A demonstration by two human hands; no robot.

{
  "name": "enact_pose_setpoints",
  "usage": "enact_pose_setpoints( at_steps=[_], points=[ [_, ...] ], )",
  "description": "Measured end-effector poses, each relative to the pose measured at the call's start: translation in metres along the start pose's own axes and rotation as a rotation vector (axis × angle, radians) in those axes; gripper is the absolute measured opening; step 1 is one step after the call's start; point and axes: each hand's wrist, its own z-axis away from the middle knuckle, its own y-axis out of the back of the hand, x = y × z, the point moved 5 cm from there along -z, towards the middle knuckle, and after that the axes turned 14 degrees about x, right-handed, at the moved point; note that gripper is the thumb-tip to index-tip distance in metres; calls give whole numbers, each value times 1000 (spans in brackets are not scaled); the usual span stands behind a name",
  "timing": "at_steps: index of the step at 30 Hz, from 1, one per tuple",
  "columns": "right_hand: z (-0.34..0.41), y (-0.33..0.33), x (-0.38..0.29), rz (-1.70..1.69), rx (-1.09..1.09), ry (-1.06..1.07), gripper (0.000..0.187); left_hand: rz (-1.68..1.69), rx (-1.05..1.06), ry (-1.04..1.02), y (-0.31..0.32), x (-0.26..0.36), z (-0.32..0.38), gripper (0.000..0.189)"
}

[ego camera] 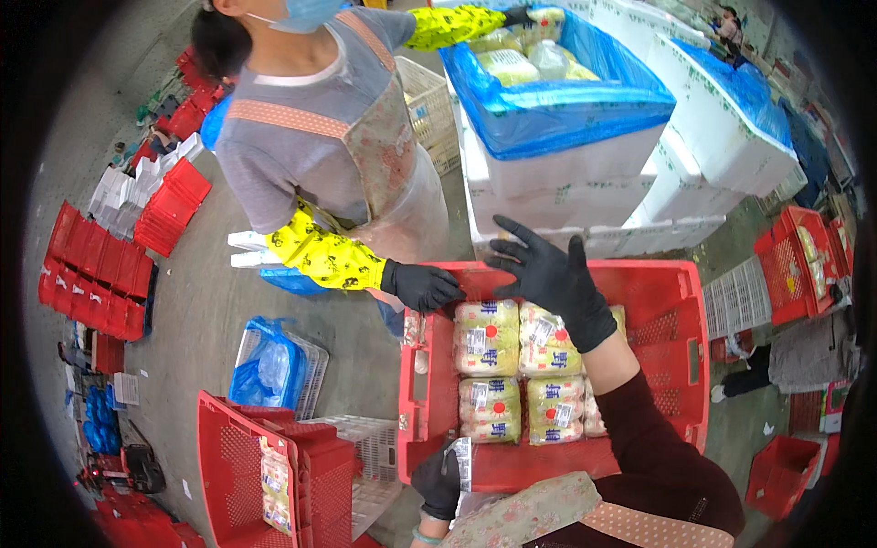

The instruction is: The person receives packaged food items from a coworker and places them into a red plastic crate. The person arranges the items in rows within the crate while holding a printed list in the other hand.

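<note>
In front of me is a red plastic crate (658,301) holding several clear plastic packs of pale produce (486,339). The packs bear print and white barcode stickers (540,331). My right hand (548,281), in a black glove, hovers over the crate's far side with fingers spread and nothing in its grasp. My right forearm hides part of the packs on that side. Close to the near left corner, my left hand (438,481), also gloved in black, grips a strip of barcode labels (463,463).
Across the crate stands a co-worker (329,137), one gloved hand (423,286) at its far left rim, the other at a blue-lined foam box (555,161) full of packs. Stacked red crates (322,472) stand at my left. Farther right is another red crate (788,472).
</note>
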Motion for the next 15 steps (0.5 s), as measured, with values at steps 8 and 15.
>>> enact_pose_setpoints(
  at_steps=[8,15],
  points=[
    [-31,-71,-15,-400,-171,-20,59,48,42,-22,4,0,0,15],
    [39,-92,-65,-103,-345,146,53,24,33,6,4,-1,2,14]
  ],
)
